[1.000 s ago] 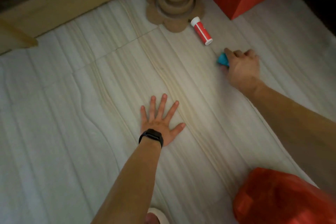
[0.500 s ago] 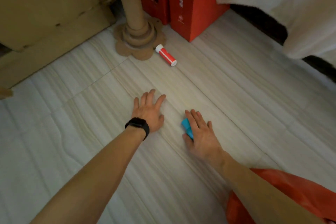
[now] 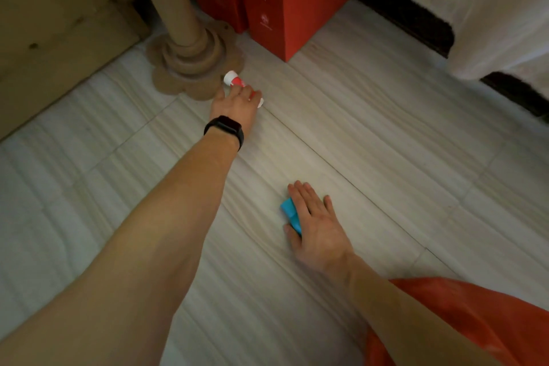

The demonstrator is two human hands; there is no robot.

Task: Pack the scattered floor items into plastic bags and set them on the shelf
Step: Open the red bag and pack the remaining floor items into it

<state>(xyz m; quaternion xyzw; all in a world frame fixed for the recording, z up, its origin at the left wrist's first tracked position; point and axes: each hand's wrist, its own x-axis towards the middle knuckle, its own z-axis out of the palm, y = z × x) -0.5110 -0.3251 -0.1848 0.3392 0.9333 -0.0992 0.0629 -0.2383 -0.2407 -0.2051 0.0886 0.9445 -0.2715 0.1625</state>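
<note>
Half a second ago the left hand (image 3: 237,104) lay flat on the floor (image 3: 386,157). Now it has reached forward to the red-and-white tube (image 3: 233,80) beside the scalloped base of the cardboard post (image 3: 190,59), its fingers curled over the tube's middle. The right hand (image 3: 318,226) remains where it was, fingers straight and flat on the blue item (image 3: 289,212), which lies on the floor by the thumb. A red plastic bag (image 3: 475,321) sits at lower right. The floor is pale streaked tile; red boxes (image 3: 285,9) stand behind the post, and white cloth (image 3: 475,9) hangs at the right
</note>
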